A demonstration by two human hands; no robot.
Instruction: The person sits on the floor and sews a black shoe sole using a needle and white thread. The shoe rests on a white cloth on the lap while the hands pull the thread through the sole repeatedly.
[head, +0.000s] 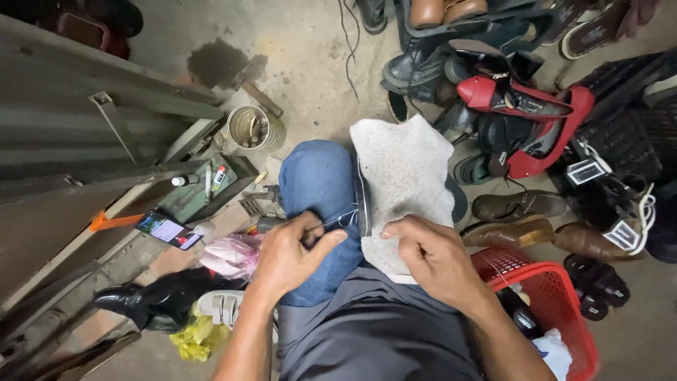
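Rough concrete floor (303,42) lay under a cluttered workplace. At far left stood a grey metal frame (84,127), with a lit phone (168,230) leaning near its foot, a green tool tray (204,187) beside it and a round tin of odds and ends (252,127) further off. Near left lay a black boot (151,300), a pink bag (229,255) and a yellow bag (194,339).

On the person's lap, at centre, a blue denim piece (317,183) was draped over the knee, touching a grey fleecy insole-shaped pad (405,176) along one dark seam. The left hand (293,257) had its fingers pinched together on a thin needle or awl (331,222) whose tip met that seam. The right hand (434,257) had its fingers clamped on the pad's near edge, pressing it down.

To the right sat a red plastic basket (564,296), brown leather shoes (518,206) and, further away, red high heels (536,106) among a heap of dark footwear.
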